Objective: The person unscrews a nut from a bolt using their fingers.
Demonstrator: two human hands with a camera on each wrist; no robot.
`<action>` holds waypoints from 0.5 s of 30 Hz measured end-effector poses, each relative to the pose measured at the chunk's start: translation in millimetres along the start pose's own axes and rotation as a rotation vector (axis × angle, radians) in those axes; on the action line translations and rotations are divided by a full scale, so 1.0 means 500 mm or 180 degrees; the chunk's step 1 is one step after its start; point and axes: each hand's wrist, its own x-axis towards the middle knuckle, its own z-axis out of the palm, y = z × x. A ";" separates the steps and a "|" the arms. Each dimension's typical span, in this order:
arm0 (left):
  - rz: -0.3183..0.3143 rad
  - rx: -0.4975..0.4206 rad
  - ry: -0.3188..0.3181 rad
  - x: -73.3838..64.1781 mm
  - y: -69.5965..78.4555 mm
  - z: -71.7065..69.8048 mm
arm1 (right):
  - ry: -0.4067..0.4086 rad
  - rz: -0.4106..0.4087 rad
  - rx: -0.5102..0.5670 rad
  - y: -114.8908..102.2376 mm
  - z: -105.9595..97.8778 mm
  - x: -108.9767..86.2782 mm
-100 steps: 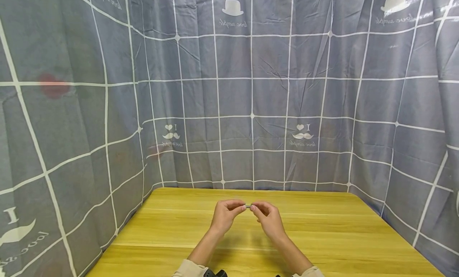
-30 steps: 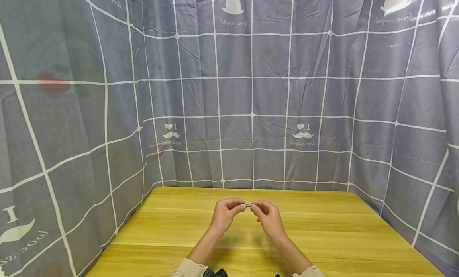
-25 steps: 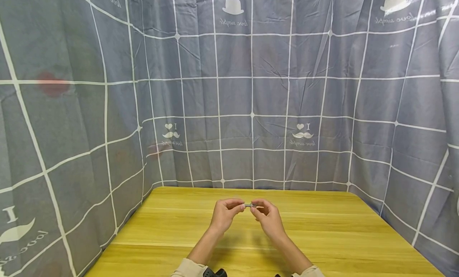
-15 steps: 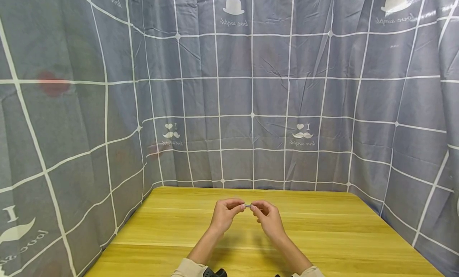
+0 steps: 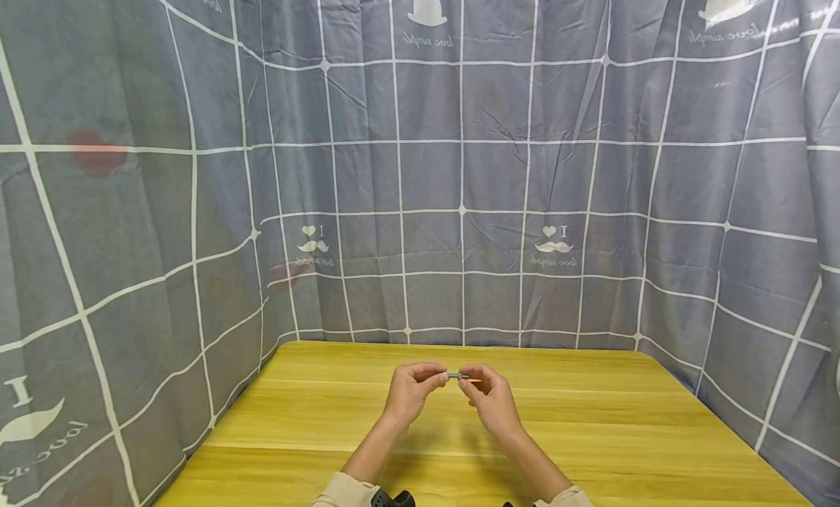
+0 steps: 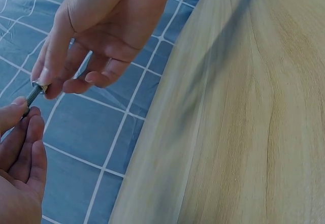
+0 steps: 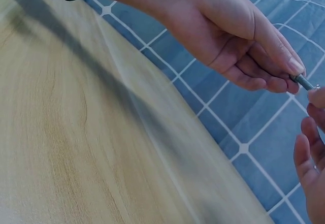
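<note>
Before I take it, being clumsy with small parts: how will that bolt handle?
Likely stiff: the bolt looks metallic and straight. Being slim and rounded, it might roll if put down, though its ridged surface should resist slipping.

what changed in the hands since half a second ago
In the head view, the thumb of the right hand has shifted slightly down, showing more metal at that end of the bolt. Nothing was visibly picked up or put down. The left hand keeps pinching the other end; table and curtain look the same.

Ridged metal bolt point(image 6: 33, 96); smooth wood-grain tabletop point(image 5: 295, 419); creased, sheeny curtain point(image 5: 495, 175).
</note>
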 end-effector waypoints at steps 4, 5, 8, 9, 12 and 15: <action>-0.0002 0.0010 0.0004 0.000 0.000 0.000 | 0.0010 -0.0037 0.0014 0.011 -0.001 0.002; -0.0001 0.0016 0.0007 0.000 0.000 0.001 | 0.0013 -0.0024 0.0009 0.012 -0.001 0.002; -0.0009 0.0028 0.0011 0.000 0.001 0.001 | 0.0020 -0.0030 -0.0013 0.016 -0.002 0.001; -0.0015 0.0031 0.0008 0.000 0.001 0.001 | 0.0014 -0.0037 -0.0011 0.015 -0.002 0.001; -0.0027 0.0025 0.0001 0.000 0.001 0.000 | -0.0010 -0.0063 0.0034 0.013 -0.002 0.001; 0.0005 0.0045 -0.0006 0.000 0.001 -0.001 | -0.0006 -0.0038 0.0053 0.009 -0.001 0.003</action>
